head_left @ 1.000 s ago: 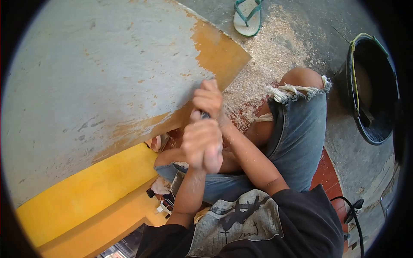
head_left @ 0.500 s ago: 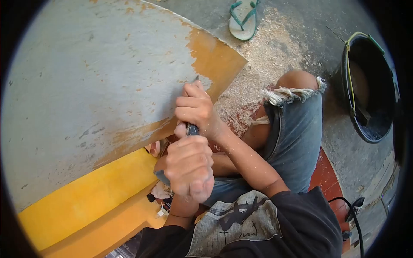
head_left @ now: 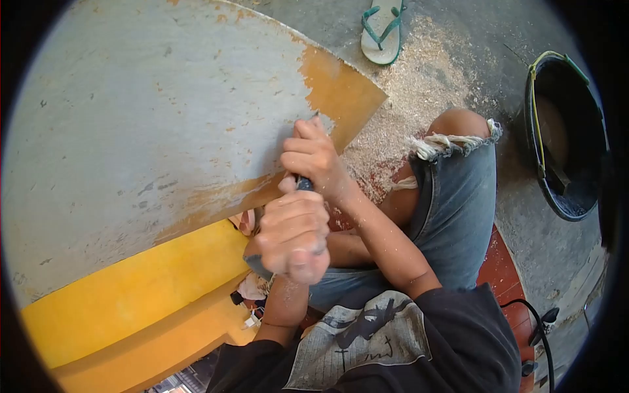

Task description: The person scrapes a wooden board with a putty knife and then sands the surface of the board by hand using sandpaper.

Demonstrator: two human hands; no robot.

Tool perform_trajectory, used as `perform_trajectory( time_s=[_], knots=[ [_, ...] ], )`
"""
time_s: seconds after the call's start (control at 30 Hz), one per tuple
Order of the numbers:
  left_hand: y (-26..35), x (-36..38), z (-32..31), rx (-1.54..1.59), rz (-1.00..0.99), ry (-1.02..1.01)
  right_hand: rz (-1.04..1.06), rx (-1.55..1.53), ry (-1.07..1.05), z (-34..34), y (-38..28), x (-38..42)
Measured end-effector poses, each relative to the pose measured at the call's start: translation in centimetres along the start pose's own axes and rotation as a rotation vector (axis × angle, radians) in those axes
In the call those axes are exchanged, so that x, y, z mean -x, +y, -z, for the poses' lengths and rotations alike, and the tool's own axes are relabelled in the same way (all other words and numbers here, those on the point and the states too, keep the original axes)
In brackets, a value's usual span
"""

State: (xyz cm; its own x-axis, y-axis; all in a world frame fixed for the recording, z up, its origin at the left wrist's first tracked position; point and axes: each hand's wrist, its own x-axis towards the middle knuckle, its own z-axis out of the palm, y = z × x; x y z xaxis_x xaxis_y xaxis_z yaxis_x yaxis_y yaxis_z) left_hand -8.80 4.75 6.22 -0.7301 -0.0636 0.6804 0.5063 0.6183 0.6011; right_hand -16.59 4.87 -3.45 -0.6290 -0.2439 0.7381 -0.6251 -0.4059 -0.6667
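Observation:
A dark-handled tool is held in both my hands over a large board. My left hand is wrapped round the rear of the handle. Further forward, my right hand closes round the front part, its fingers low against the board. Only a small dark tip shows past the right fingers; most of the blade is hidden. The board has a worn grey-white coating, with bare orange-brown patches at its right corner and along its near edge. The tip lies close to the border between coating and bare patch.
A yellow-orange piece runs beneath the board's near edge. Pale shavings cover the floor beside a flip-flop. A black bucket stands at the right, and a black cable lies at lower right. My bent knee is close to the board.
The view has shifted slightly, so the board sits a little further right. My left hand has moved forward, nearer the right hand, and the tool has advanced slightly. Both grips stay closed.

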Motion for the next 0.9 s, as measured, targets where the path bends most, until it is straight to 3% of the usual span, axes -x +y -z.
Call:
perform_trajectory(
  time_s=[0.1,0.17,0.23,0.27,0.3,0.37,0.7,0.77,0.9],
  knots=[
    [1.6,-1.0,-0.5,0.009,0.037,0.029,0.019,-0.071,0.012,-0.5,-0.7,-0.4],
    [-0.7,0.3,0.1,-0.037,0.072,0.036,-0.03,-0.012,0.038,-0.4,1.6,1.2],
    [-2.5,0.4,0.6,0.03,0.269,-0.011,-0.074,0.05,0.058,-0.3,1.6,1.1],
    [-2.2,1.3,-0.1,-0.037,0.211,0.07,-0.034,0.014,0.078,-0.4,1.6,1.1],
    [-0.7,-0.5,-1.0,-0.052,0.05,0.027,0.001,-0.017,0.101,-0.3,1.2,0.6],
    [1.5,-1.3,-0.8,-0.035,0.001,-0.017,0.022,-0.09,0.098,0.0,0.0,-0.4],
    [0.9,-0.4,-0.2,-0.087,0.125,0.106,0.1,-0.091,0.066,-0.5,-0.3,-0.8],
    [1.0,-0.6,0.1,-0.102,0.113,0.101,-0.091,0.029,0.016,-0.1,1.9,1.1],
    [1.8,-1.2,-1.3,-0.047,0.065,0.055,0.067,-0.131,0.015,0.9,-1.3,-2.1]
  ],
)
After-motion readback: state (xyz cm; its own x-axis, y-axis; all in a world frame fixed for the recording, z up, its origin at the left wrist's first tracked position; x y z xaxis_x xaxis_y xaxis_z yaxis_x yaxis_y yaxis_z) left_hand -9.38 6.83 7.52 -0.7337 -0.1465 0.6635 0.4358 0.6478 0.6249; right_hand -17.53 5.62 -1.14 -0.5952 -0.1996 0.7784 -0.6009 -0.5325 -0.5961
